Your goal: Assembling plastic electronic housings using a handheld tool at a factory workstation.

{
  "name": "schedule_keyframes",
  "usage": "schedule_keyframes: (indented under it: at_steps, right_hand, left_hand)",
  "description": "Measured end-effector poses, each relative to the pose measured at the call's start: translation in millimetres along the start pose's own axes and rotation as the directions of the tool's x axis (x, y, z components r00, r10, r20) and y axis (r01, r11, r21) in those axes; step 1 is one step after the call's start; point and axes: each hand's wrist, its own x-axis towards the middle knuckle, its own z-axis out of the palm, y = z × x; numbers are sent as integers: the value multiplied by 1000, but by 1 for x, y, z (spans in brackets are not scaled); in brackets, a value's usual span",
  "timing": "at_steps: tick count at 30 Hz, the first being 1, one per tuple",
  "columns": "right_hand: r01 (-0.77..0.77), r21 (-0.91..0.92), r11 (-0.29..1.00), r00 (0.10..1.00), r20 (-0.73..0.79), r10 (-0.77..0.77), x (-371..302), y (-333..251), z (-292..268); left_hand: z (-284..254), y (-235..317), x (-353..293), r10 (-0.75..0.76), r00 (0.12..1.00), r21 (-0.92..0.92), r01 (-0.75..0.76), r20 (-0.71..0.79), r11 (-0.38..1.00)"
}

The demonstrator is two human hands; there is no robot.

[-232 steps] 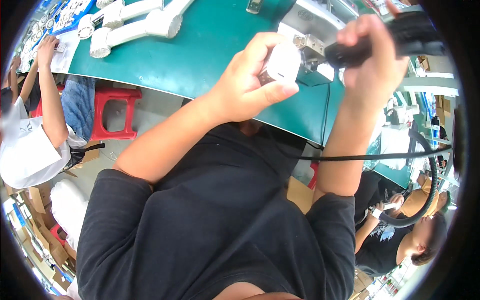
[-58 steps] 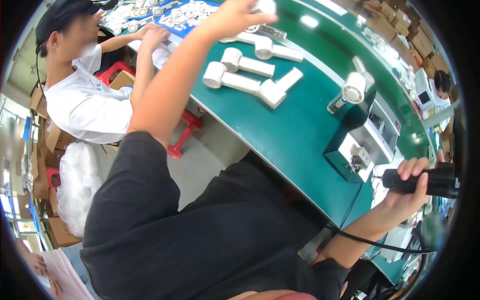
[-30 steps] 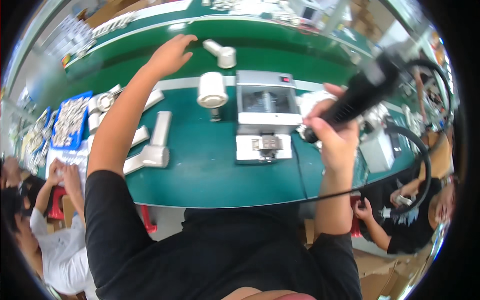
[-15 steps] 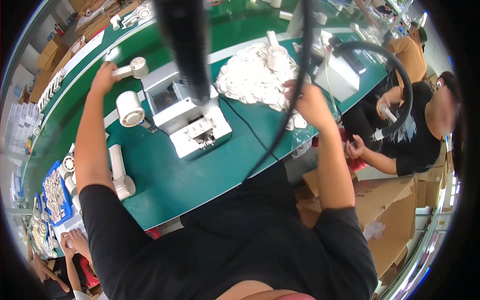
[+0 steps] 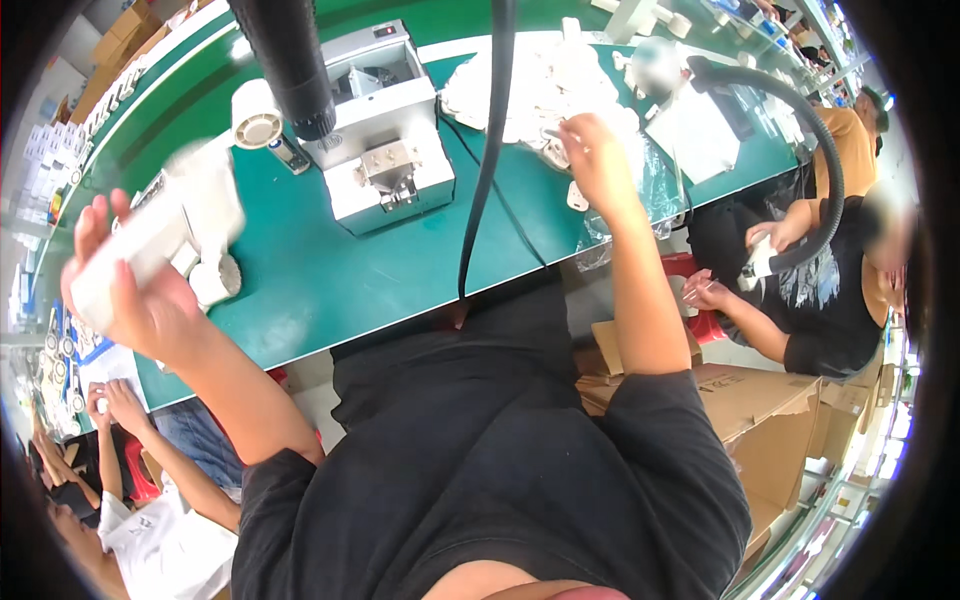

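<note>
My left hand (image 5: pixel 165 310) is raised over the left end of the green workbench, closed around a white handheld fan (image 5: pixel 140 250). Motion smears the fan and its head end. My right hand (image 5: pixel 597 165) has thumb and fingers pinched together at the near edge of a pile of small white parts (image 5: pixel 510 95); what sits in the pinch is too small to make out. Between the hands stands a grey-and-white bench machine (image 5: pixel 390 195) with a metal fixture on its front. Left of it is a white round fan unit (image 5: pixel 256 120), with a small dark-faced device (image 5: pixel 290 153) beside it.
More white fan bodies (image 5: pixel 216 280) lie by my left hand. A black cable (image 5: pixel 487 180) hangs across the view, near a thick dark tube (image 5: pixel 290 70). Co-workers sit on both sides, one at right in a black shirt (image 5: pixel 840 270). Cardboard boxes (image 5: pixel 745 400) stand at lower right.
My left hand has come back from the far left toward me with the fan. My right hand has lifted slightly at the parts pile. The view has shifted.
</note>
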Motion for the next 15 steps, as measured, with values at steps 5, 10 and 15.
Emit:
schedule_keyframes:
  at_steps: [5, 10, 15]
  right_hand:
    - [-241, 751, 615, 952, 307, -3, 4, -75, -23]
    - [-346, 823, 451, 846, 481, -230, 28, -145, -19]
    - [-62, 743, 667, 732, 488, -475, 34, -165, 3]
  left_hand:
    - [47, 12, -88, -597, 756, 172, 572, 268, 802]
    - [83, -2, -115, -756, 496, 303, 709, 427, 637]
    - [84, 2, -107, -750, 510, 300, 702, 421, 646]
